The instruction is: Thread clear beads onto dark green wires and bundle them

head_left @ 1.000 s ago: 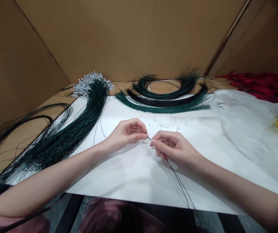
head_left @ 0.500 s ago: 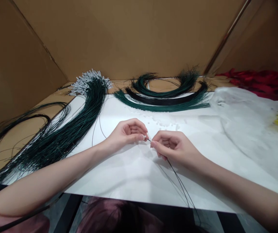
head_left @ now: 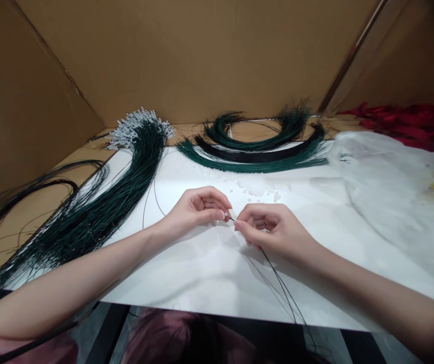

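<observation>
Near the middle of the white sheet point(head_left: 202, 273), my left hand point(head_left: 205, 206) pinches a small white bead at the tip of a dark wire. Just to its right my right hand point(head_left: 264, 222) is closed on the dark wires point(head_left: 279, 280), with thumb and forefinger close to the bead. The wires' long ends hang down from under my right hand past the sheet's front edge. Small white beads point(head_left: 255, 188) lie scattered behind both hands.
At the left lies a thick bundle of green wires point(head_left: 126, 202) with white beaded tips point(head_left: 135, 129). Curved green and black wire bundles point(head_left: 255, 155) rest at the back. A clear plastic bag point(head_left: 387, 187) and red ribbon point(head_left: 410, 121) are at the right. Cardboard walls point(head_left: 202, 55) stand behind.
The hands are almost unmoved, still pinching the bead and wires. The view has shifted very slightly.
</observation>
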Demonstrator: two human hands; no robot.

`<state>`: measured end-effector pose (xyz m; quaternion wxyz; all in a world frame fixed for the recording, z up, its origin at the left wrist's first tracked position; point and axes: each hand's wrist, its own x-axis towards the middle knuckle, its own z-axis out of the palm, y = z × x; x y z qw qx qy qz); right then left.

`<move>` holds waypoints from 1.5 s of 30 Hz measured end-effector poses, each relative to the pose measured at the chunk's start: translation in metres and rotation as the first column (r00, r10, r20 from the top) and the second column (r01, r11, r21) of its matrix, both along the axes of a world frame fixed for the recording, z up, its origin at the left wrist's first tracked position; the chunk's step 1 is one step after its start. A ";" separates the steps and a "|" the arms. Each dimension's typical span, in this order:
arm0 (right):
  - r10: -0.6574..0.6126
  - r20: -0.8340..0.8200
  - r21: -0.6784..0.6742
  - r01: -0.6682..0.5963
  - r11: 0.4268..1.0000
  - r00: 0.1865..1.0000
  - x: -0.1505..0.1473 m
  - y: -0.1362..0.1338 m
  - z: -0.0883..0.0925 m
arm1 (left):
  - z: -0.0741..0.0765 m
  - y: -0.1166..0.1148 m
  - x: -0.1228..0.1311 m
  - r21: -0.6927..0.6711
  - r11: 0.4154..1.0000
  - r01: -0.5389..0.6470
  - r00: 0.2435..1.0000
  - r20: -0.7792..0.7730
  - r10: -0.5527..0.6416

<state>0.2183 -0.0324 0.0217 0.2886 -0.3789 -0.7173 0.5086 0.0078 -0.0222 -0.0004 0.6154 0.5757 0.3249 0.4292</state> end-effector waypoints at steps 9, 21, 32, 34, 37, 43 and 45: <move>0.006 -0.002 0.002 -0.006 1.000 1.000 0.001 0.000 0.001 | -0.002 0.001 -0.003 0.034 0.999 0.016 0.999 -0.042 -0.015; 0.015 0.010 0.008 -0.015 1.000 1.000 0.000 -0.001 0.001 | 0.000 0.001 -0.001 0.002 1.000 0.023 1.000 -0.020 -0.023; 0.011 0.012 -0.007 -0.011 1.000 1.000 -0.001 -0.001 0.002 | -0.001 0.000 -0.003 0.011 1.000 0.023 0.997 -0.080 -0.022; 0.013 0.011 -0.007 -0.013 1.000 1.000 0.000 -0.001 0.002 | 0.000 0.000 -0.003 0.017 1.000 0.018 0.995 -0.095 -0.016; 0.018 0.021 -0.013 -0.018 1.000 1.000 0.001 -0.002 0.002 | 0.000 0.000 -0.002 0.043 0.999 0.017 0.993 -0.117 -0.012; 0.017 0.038 -0.011 -0.017 1.000 0.999 0.000 0.000 0.002 | 0.004 -0.001 -0.001 0.087 0.996 0.008 0.992 -0.126 0.003; 0.013 0.040 -0.008 -0.013 1.000 0.999 0.000 -0.001 0.002 | 0.005 -0.001 -0.001 0.093 0.996 0.008 0.993 -0.121 0.003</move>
